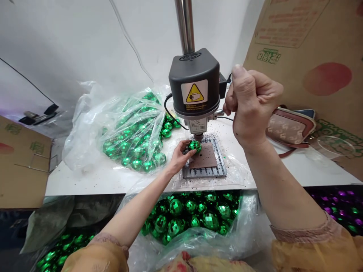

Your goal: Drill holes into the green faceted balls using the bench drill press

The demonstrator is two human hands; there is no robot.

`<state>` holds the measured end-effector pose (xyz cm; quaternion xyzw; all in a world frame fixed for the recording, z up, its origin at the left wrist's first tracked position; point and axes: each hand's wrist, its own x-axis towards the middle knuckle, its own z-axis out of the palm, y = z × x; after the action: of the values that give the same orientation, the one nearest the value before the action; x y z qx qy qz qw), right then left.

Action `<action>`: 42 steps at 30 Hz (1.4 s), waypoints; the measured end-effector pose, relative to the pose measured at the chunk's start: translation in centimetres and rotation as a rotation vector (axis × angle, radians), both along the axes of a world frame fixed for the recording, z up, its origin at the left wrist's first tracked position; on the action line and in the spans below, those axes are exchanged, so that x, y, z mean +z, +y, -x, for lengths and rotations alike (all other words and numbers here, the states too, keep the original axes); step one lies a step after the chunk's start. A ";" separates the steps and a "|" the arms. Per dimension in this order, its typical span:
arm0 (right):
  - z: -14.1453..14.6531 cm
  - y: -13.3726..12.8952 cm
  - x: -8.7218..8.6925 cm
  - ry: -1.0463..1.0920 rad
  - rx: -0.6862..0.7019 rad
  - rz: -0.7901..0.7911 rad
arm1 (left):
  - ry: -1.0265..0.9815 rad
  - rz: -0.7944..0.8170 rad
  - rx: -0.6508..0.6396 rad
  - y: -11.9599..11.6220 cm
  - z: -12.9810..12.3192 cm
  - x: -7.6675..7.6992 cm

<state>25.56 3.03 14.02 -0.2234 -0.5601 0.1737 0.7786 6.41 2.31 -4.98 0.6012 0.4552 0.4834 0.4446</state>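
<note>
A black drill press head [194, 81] with a yellow warning label stands on a steel column. Below its chuck, my left hand [183, 154] holds a shiny green faceted ball [195, 146] between thumb and fingers, over a brown board [207, 155] on the slotted metal base [222, 172]. My right hand [252, 102] is raised at the right of the drill head, its fingers curled into a fist beside the metal feed handle hub [219, 113]. Whatever its fingers wrap round is mostly hidden.
A clear plastic bag [85, 132] of green balls lies on the white table [85, 181] at left. More green balls [176, 226] fill a plastic-lined container below the front edge. Cardboard boxes [295, 71] flank the table; a patterned purse [286, 126] lies at right. Dark specks surround the base.
</note>
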 end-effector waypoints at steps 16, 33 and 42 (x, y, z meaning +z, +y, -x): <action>0.1 0.0 0.2 0.006 -0.009 -0.016 | 0.054 -0.104 -0.091 -1.7 -1.7 -0.3; 0.3 -1.4 -4.1 0.068 -0.108 -0.127 | 0.020 -0.078 -0.089 -1.8 -2.0 -1.2; -0.2 -1.1 -5.5 0.018 -0.080 -0.201 | 0.029 -0.112 -0.055 -1.9 -2.2 -1.1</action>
<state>25.77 1.93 8.56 -0.1646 -0.5584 0.0875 0.8084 8.61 0.37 -6.04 0.6446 0.4170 0.4869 0.4166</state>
